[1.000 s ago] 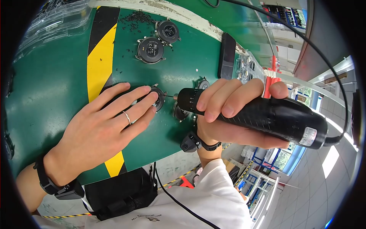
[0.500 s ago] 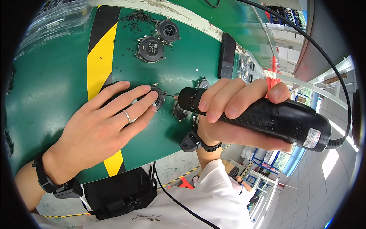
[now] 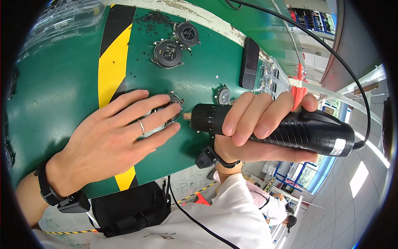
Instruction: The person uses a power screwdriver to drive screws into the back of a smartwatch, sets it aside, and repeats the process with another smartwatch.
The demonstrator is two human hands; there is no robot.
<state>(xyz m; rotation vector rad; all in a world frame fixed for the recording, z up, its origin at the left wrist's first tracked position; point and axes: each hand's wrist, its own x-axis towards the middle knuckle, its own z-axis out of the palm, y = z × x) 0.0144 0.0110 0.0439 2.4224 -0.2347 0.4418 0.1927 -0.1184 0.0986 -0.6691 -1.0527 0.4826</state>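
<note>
My left hand [image 3: 107, 139] lies palm down on the green mat, its fingers extended over a round watch case [image 3: 175, 99] and holding it against the mat. The fingers hide much of the case. In my right hand [image 3: 265, 120] is a black electric screwdriver [image 3: 290, 128], gripped around its body and held almost level. Its copper-coloured nose [image 3: 188, 116] is beside the case's right rim. The thin bit hardly shows, so I cannot tell whether it touches. Just beyond the screwdriver lies a smaller-looking watch case [image 3: 223, 95].
Two watch cases [image 3: 167, 54] [image 3: 186, 34] lie at the back, near a scatter of tiny black screws [image 3: 153, 18]. A black phone [image 3: 250, 62] rests by the far edge. Clear plastic trays [image 3: 66, 20] stand at the left. The screwdriver's cable [image 3: 331, 50] arches overhead at right.
The screwdriver's nose has shifted slightly left and down, and its back end has risen. Its bit, earlier visible reaching to the watch case, hardly shows now. My left hand stays on the case.
</note>
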